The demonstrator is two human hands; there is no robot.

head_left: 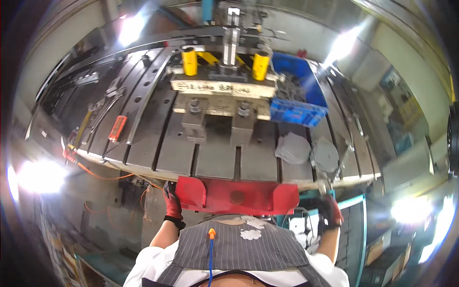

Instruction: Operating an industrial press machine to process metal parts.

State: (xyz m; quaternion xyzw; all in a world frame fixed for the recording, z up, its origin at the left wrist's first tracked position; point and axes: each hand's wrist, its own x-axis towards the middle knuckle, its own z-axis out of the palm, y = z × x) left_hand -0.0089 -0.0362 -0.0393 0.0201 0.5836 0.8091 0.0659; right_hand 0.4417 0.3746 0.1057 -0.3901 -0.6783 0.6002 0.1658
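My left hand point(172, 203), in a red glove with dark fingers, is at the left end of a red metal guard point(234, 198) at the table's front edge. Its fingers point up and seem stretched out, with nothing visible in them. My right hand point(331, 214), in a red and dark glove, is low beyond the guard's right end. Its dark fingers look bent and partly blurred; a pale narrow thing of unclear kind stands just above them. Nearest to it on the table lie two grey flat rounded pieces, one disc point(326, 156) and one stack-like piece point(292, 148).
A press die point(224, 88) with two yellow posts stands on the slotted metal table point(217, 162). Right of it is a blue crate point(299, 112) holding dark pieces. Wrenches point(107, 103) and an orange-red tool point(117, 128) lie at left. An orange hose point(107, 177) hangs below.
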